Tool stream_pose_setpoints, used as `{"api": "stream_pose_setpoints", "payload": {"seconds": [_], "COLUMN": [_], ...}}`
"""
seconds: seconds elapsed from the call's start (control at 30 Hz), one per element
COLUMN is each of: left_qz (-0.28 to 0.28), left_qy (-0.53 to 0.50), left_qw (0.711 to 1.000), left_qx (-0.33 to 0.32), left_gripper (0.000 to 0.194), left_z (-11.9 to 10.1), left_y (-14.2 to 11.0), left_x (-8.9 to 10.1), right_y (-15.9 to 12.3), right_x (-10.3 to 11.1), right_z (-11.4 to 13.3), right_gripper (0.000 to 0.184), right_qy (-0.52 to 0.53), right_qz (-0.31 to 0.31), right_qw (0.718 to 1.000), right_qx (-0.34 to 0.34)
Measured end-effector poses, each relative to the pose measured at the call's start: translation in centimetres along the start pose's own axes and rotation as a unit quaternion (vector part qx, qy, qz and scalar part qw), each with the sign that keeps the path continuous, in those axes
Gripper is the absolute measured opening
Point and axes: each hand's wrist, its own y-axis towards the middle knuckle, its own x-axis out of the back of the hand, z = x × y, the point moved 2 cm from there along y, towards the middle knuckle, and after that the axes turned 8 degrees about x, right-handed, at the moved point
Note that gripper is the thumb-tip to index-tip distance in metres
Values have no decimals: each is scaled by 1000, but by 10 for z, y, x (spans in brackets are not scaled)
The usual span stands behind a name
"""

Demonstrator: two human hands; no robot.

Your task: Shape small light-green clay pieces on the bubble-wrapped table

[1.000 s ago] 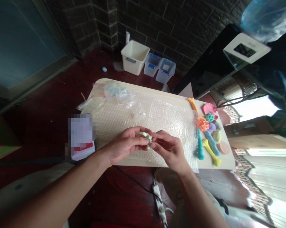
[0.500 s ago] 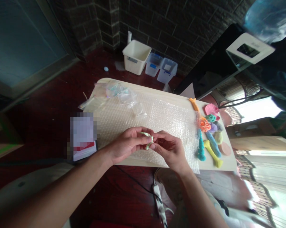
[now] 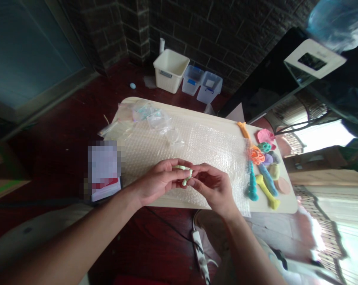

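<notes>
my left hand pinches the pale green piece between closed fingertips, my right hand closing on its right edge, probably to steady it for shaping, above the near side of the bubble wrap.
</notes>
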Motion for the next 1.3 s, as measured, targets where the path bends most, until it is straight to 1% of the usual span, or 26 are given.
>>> {"api": "stream_pose_setpoints", "payload": {"seconds": [0.13, 0.2, 0.3, 0.37, 0.43, 0.6, 0.77, 0.9, 1.07, 1.13, 1.3], "left_qz": [-4, -25, -78, -102, -113, -121, -100, -92, -105, -104, -104], "left_qy": [-5, -7, 25, 56, 75, 102, 136, 164, 194, 198, 210], "left_qw": [1000, 999, 990, 982, 977, 971, 968, 962, 954, 953, 951], "left_qx": [-14, -45, -113, -147, -164, -177, -186, -197, -206, -205, -204], "left_gripper": [26, 26, 28, 29, 28, 28, 24, 27, 24, 24, 23], "left_z": [-1, -3, -4, -3, -2, -1, -1, 0, -1, -1, -2], "left_y": [1, 1, 2, 2, 2, 2, 1, 1, 0, -1, -2], "left_x": [-2, -2, -1, 0, 0, -3, -4, -3, -4, -5, -4], "right_y": [2, 3, 4, 3, 2, -1, -2, -3, -4, -4, -4], "right_x": [-2, -1, 0, 0, 0, 2, 2, 0, -1, -1, 1], "right_z": [1, 4, 6, 5, 2, -1, 2, 4, 1, 1, 2], "right_gripper": [27, 22, 14, 13, 11, 3, 2, 2, 8, 8, 4], "right_qy": [0, -6, -35, -61, -84, -138, -165, -165, -115, -107, -123], "right_qz": [-20, -50, -90, -94, -92, -105, -99, -88, -88, -86, -80], "right_qw": [1000, 999, 995, 994, 992, 982, 977, 978, 987, 988, 986], "right_qx": [-8, -6, -4, -1, 15, 70, 94, 93, 65, 71, 85]}}
